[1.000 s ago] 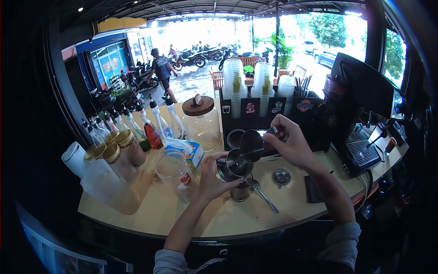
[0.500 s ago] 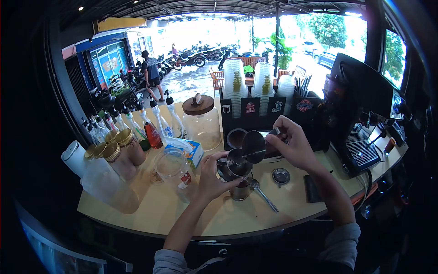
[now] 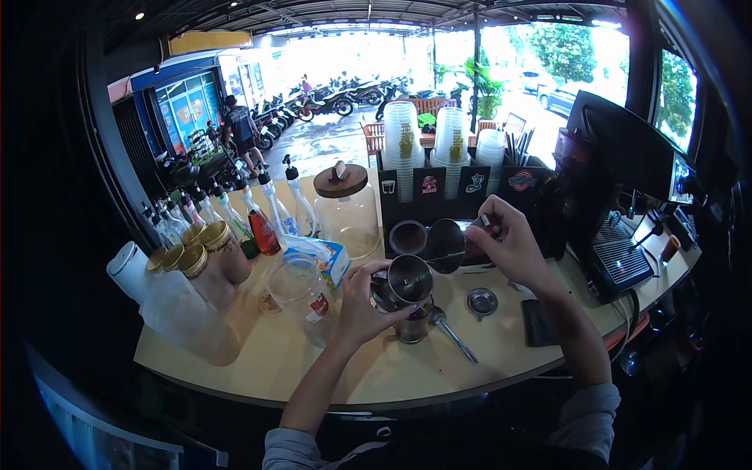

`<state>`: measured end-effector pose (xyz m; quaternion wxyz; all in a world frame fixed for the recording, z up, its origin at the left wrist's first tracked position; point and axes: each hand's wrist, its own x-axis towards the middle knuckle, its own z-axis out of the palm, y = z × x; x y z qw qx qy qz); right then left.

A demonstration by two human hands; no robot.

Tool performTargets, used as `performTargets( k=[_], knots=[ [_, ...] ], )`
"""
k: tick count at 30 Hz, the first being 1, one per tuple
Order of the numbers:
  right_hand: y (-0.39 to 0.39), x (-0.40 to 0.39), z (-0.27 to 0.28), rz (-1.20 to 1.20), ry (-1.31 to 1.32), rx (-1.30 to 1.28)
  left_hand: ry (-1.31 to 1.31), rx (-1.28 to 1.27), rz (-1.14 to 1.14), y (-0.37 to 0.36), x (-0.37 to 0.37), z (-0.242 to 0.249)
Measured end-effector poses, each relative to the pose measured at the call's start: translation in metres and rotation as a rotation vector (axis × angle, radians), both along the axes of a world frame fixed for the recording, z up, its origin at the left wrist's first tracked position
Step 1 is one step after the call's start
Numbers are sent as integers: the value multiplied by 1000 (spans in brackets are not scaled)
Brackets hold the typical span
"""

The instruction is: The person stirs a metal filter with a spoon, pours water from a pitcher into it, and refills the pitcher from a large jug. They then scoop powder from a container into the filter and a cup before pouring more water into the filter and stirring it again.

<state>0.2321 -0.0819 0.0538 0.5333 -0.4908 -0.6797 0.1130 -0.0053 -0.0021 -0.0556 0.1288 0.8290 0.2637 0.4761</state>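
Note:
Above the counter, my left hand [image 3: 362, 304] is wrapped round a round steel cup [image 3: 410, 279], its dark opening turned up toward me. My right hand [image 3: 511, 244] grips a steel pitcher [image 3: 446, 246] by its handle, the pitcher tipped so its mouth faces left, beside the cup's rim. Below the cup stands a small metal-looking vessel [image 3: 413, 329], partly hidden by the cup and my fingers. A spoon [image 3: 456, 338] lies to its right. Farther right is a small round metal piece [image 3: 482, 302], perhaps a strainer.
A clear plastic jar [image 3: 301, 301], a tissue box [image 3: 333, 262] and a wooden-lidded glass jar [image 3: 345, 215] stand left of my hands. Several pump bottles [image 3: 262, 231] line the far left. A black cup holder [image 3: 431, 196] rises behind; an espresso machine [image 3: 619, 251] sits right.
My right hand has moved the pitcher slightly right, away from over the cup's opening. The left hand stays nearly in place. Outside, a walking person has moved left.

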Motion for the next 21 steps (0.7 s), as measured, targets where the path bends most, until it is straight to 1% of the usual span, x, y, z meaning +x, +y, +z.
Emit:
performTargets(
  k=[3, 11, 21],
  knots=[
    [-2, -2, 2, 9, 9, -20, -52, -72, -31, -3, 1, 1],
    [-5, -5, 5, 18, 20, -52, -48, -75, -33, -2, 0, 0],
    [3, 3, 1, -17, -22, -5, -36, -78, -28, -3, -1, 0]
  ],
)
